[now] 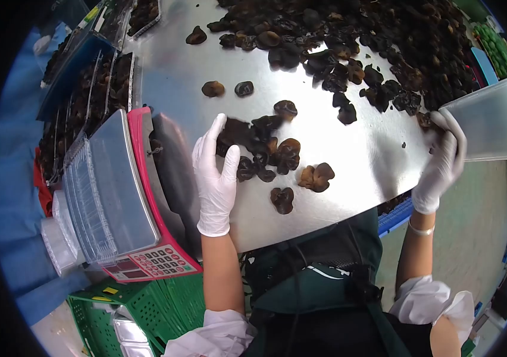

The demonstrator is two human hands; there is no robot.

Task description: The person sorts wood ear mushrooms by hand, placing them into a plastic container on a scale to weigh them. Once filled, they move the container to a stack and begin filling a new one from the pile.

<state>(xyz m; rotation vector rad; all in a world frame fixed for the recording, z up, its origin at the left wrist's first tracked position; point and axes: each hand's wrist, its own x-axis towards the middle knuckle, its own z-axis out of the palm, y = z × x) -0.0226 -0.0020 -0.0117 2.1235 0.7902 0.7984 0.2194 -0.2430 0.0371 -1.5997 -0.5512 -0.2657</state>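
My left hand [215, 178], in a white glove, lies at the metal table [253, 226] with thumb and fingers apart. It is beside a loose cluster of dark brown wood ear mushrooms [259, 149], touching or nearly touching its left edge. At the table's right edge my right hand [442, 160], also gloved, has its fingers curled around a small wood ear mushroom [424, 121]; the fingertips are slightly blurred. Right behind that hand is a translucent plastic container [491, 122]. A few single mushrooms [317, 177] lie between the hands.
A big heap of wood ears [408, 41] covers the far right of the table. A pink-framed scale [158, 250] stands at left, with clear plastic trays [90, 196] on it. Filled trays [87, 107] sit farther left. A green crate [116, 309] is below; a blue crate [395, 220] is under the table.
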